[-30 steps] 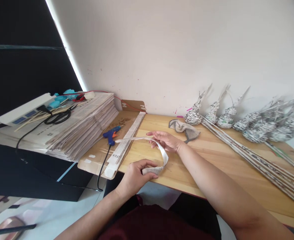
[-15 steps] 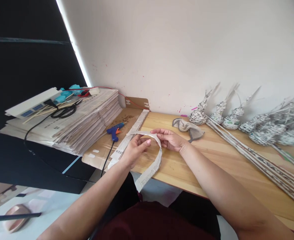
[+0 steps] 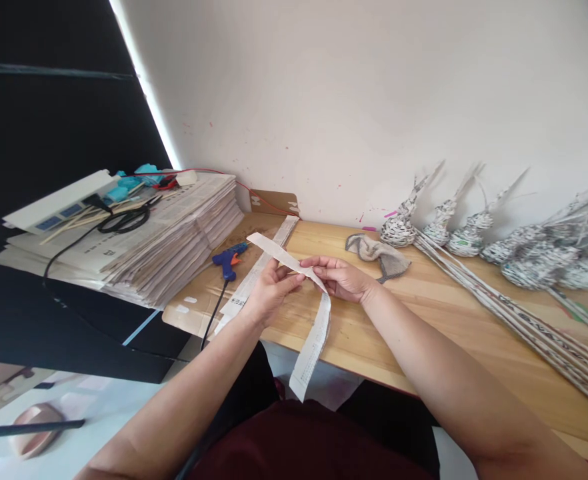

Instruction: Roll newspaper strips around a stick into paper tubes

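Note:
A long strip of newspaper [image 3: 315,343] runs between my two hands, above the front of the wooden table. My left hand [image 3: 276,291] pinches it from the left, thumb on top. My right hand [image 3: 338,277] grips it a little further right, fingertips close to the left thumb. One end of the strip points up and left; the other curves down past the table's front edge. Just left of my hands, a pile of flat newspaper strips [image 3: 254,280] lies partly on cardboard. A blue glue gun [image 3: 229,260] with an orange trigger rests beside that pile.
At the left stands a tall stack of newspapers [image 3: 174,230], with a white power strip [image 3: 64,200] and black cable on top. A grey cloth [image 3: 378,255] lies behind my right hand. Woven paper pieces [image 3: 399,230] line the wall, and long paper rods [image 3: 504,313] cross the table's right side.
The strip's loop has opened out: its far end now sticks up and left, and its lower end hangs straighter and further right. My left thumb has come closer to my right fingers.

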The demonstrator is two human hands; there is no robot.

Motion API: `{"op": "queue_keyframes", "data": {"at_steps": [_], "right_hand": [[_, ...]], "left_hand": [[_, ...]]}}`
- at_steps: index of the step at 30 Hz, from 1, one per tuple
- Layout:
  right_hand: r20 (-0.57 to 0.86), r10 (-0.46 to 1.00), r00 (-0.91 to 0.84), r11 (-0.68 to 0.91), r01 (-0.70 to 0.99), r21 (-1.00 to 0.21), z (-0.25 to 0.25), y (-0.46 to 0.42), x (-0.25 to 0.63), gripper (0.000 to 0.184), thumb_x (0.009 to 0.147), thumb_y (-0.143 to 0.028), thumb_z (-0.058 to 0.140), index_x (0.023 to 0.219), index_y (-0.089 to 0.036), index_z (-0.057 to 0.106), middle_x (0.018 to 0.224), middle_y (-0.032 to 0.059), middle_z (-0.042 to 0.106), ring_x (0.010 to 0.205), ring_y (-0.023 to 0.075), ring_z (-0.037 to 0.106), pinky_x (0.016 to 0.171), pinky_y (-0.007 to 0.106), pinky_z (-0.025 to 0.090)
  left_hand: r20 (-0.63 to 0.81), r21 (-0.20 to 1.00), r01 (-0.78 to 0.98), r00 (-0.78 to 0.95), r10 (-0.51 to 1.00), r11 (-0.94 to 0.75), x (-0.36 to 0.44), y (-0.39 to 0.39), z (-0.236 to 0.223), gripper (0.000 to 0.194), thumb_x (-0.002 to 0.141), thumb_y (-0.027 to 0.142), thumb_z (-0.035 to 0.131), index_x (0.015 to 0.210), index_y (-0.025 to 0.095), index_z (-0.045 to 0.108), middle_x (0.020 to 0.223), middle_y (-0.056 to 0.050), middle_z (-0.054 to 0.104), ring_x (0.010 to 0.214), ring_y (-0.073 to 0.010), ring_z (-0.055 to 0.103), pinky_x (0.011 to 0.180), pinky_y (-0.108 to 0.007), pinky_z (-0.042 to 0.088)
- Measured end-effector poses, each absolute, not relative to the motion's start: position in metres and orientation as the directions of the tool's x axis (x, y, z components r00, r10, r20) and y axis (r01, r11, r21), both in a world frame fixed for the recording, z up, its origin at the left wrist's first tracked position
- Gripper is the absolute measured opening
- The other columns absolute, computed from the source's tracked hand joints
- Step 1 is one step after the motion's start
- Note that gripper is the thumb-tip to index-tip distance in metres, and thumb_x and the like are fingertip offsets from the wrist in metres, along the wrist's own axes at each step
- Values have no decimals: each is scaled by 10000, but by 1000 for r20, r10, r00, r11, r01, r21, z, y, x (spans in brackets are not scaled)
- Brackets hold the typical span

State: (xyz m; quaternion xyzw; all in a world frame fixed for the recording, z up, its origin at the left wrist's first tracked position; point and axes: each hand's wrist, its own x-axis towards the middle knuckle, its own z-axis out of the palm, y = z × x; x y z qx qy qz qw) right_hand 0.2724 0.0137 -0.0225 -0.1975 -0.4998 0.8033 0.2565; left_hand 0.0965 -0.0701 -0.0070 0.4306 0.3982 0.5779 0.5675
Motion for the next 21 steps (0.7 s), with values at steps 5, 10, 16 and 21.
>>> {"op": "queue_keyframes", "data": {"at_steps": [5, 10, 16, 21], "right_hand": [[-47, 611, -790, -351, -217, -911, -23, 14, 273, 302, 812, -230, 676, 1112, -196, 665, 760, -5, 638, 547, 48, 460, 453, 171, 308], [-44, 603, -796, -348, -214, -913, -24, 14, 272, 304, 817, -222, 667, 1120, -193, 664, 809, 8, 660, 555, 48, 469, 460, 171, 314], [-54, 603, -796, -342, -197, -919, -23, 14, 272, 313, 810, -234, 673, 1122, -203, 664, 891, 28, 687, 539, 49, 467, 435, 174, 300], [-40, 600, -799, -322, -195, -927, -24, 14, 272, 309, 812, -257, 676, 1116, -204, 666, 885, 33, 695, 516, 47, 449, 419, 169, 288]], "left_hand": [[29, 946, -324, 19, 999, -21, 95, -72, -5, 465, 703, 229, 770, 1094, 226, 517, 1065, -51, 650, 943, -158, 619, 709, -234, 439], [8, 944, -330, -3, 1000, -8, 95, -72, -6, 518, 699, 247, 774, 1147, 234, 515, 1049, -54, 666, 949, -168, 626, 716, -242, 440], [11, 941, -338, 0, 1000, -10, 95, -73, -5, 583, 699, 253, 774, 1216, 245, 504, 1078, -65, 666, 944, -168, 627, 714, -243, 444], [-15, 935, -354, -17, 1000, 8, 95, -72, -6, 644, 670, 268, 795, 1244, 253, 504, 1055, -48, 673, 922, -160, 638, 704, -239, 448]]}}
